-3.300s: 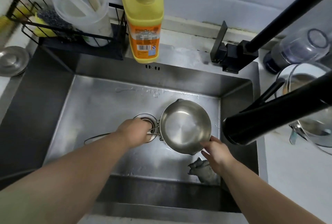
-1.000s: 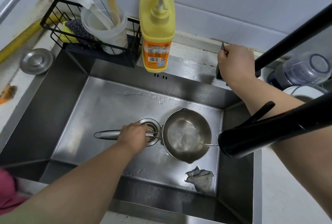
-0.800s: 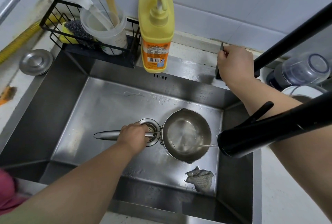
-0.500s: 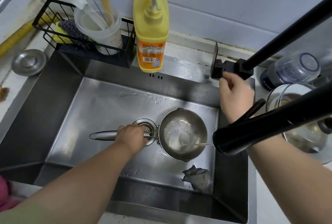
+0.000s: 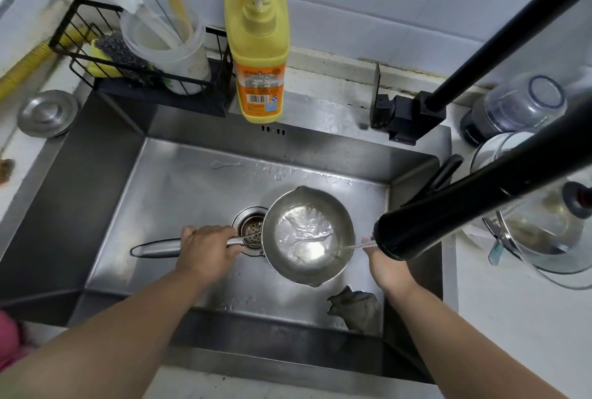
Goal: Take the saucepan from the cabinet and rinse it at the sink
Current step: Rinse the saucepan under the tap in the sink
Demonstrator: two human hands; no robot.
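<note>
A small steel saucepan [image 5: 309,235] is held over the drain [image 5: 251,230] inside the steel sink [image 5: 179,193]. My left hand [image 5: 208,248] grips its long handle. A thin stream of water runs from the black tap spout [image 5: 448,209] into the pan, and water ripples inside it. My right hand [image 5: 386,265] is at the pan's right rim, under the spout; its fingers are partly hidden, so I cannot tell whether it touches the rim.
A grey rag [image 5: 355,305] lies in the sink's front right corner. A yellow soap bottle [image 5: 258,46] stands behind the sink, beside a black rack [image 5: 141,69] with scrubbers and a plastic cup. The tap lever [image 5: 378,94] is at the back right. Glass pots [image 5: 544,216] stand to the right.
My right hand left the tap lever and came down to the pan's right rim. Water now flows and has collected in the pan. My left hand stayed on the handle.
</note>
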